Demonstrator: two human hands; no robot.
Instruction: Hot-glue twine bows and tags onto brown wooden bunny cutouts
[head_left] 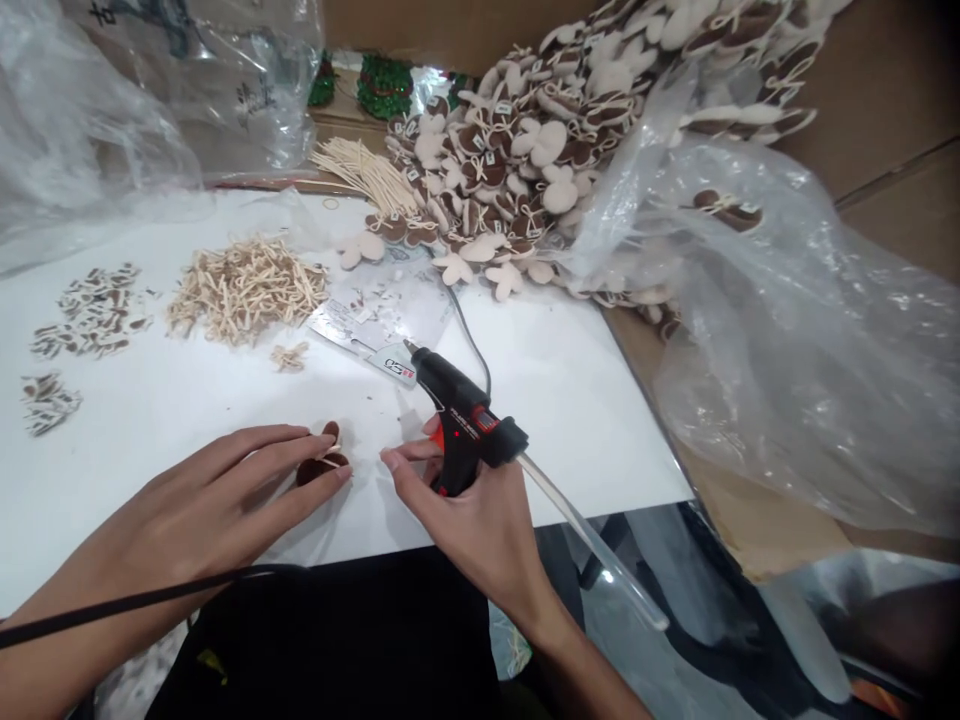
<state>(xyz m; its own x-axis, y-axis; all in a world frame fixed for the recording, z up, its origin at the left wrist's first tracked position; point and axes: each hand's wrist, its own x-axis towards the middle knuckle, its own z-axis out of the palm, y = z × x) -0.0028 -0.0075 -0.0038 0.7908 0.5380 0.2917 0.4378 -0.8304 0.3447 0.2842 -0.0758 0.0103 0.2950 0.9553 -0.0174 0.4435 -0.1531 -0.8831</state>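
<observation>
My left hand (pixel 214 490) pinches a small brown felt piece (pixel 324 467) with a pale cord across it, down on the white table near its front edge. In my right hand (pixel 487 525) is a black hot glue gun (pixel 469 410), gripped by its handle. Its nozzle points up and left, away from the felt piece. A clear glue stick (pixel 600 555) sticks out of its back end. Beyond the nozzle lies a clear plastic sheet (pixel 427 300) with a printed card (pixel 394 362). A few cord bows (pixel 289 356) lie loose ahead of my left hand.
A heap of cord bows (pixel 244 290) and small tags (pixel 97 310) lie on the left. Many finished felt shapes (pixel 540 145) pile up at the back right, beside a plastic bag (pixel 787 330). Cord strands (pixel 367 175) lie behind. The gun's cable (pixel 474 340) crosses the table (pixel 570 400).
</observation>
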